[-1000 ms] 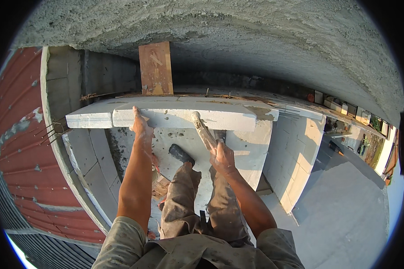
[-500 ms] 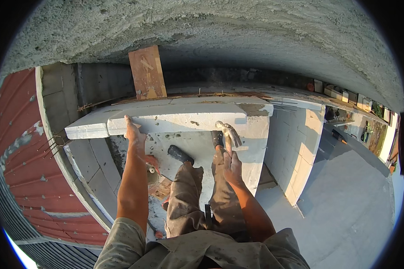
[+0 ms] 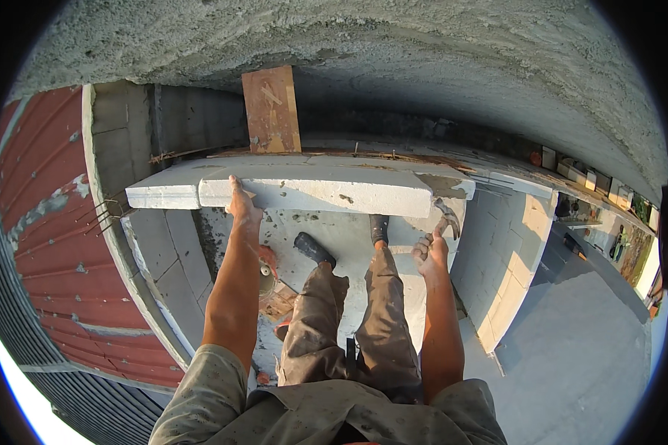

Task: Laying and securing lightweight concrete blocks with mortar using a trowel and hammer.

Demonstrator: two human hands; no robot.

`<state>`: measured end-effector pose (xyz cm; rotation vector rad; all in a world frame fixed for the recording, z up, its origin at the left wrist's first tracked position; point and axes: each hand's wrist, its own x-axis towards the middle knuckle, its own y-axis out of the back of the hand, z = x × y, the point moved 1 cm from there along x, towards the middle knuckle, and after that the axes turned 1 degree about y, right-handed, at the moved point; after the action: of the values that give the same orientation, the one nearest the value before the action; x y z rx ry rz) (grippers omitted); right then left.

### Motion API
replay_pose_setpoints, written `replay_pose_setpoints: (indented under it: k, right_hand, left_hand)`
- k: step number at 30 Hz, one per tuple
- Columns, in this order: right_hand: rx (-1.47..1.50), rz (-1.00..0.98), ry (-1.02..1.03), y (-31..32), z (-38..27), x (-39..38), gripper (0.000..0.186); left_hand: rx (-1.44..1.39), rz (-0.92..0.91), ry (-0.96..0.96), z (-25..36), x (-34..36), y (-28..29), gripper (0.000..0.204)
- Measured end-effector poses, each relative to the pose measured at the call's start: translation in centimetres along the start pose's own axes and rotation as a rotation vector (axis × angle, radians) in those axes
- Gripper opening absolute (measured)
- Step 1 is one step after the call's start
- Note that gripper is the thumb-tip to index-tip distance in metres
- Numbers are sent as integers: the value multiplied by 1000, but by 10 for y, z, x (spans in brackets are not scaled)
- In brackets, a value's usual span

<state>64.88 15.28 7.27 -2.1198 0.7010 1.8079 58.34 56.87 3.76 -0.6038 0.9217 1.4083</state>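
Note:
A long white block [image 3: 315, 194] lies along the top of a low wall of similar pale blocks. My left hand [image 3: 243, 204] rests against its front face towards the left end, fingers stretched up to the top edge. My right hand [image 3: 430, 254] is closed around the handle of a claw hammer [image 3: 447, 216]. The hammer's head is just below and beyond the block's right end, and whether it touches anything there I cannot tell. Another white block [image 3: 163, 196] adjoins the long one on the left. Grey mortar [image 3: 441, 184] shows on the wall top at the right.
A reddish-brown board [image 3: 272, 111] stands behind the wall, below a rough grey concrete surface [image 3: 334, 37]. By my feet is a power tool [image 3: 266, 271], partly hidden by my arm. Thin rods [image 3: 105, 215] stick out at the left. A block partition [image 3: 508, 259] stands to the right.
The hammer in my right hand has swung right, from in front of the block to beyond its right end. My left hand stays on the block, while the whole view has shifted slightly.

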Motion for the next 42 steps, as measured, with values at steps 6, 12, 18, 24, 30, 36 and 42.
replay_pose_setpoints:
  k: [6, 12, 18, 24, 30, 36, 42]
  right_hand:
    - [-126, -115, 60, 37, -37, 22, 43]
    - [-419, -253, -111, 19, -20, 20, 43]
    - [-127, -142, 146, 28, -42, 38, 45]
    - [-751, -3, 283, 26, -60, -7, 40]
    - [-897, -293, 749, -30, 4, -107, 36]
    - [-1643, -717, 1139, -128, 128, -144, 29]
    - [-2270, -891, 998, -228, 257, -130, 27]
  left_hand:
    - [-6, -85, -20, -3, 9, 10, 74]
    - [25, -47, -12, -2, 26, 23, 88]
    - [33, 53, -117, -20, 52, 22, 106]
    - [129, -152, -11, -8, 15, 27, 122]
    - [-52, 48, -114, 86, 67, 115, 122]
    - [16, 116, -81, 169, 156, 155, 118]
    - [-385, -61, -264, 161, 177, 117, 65]
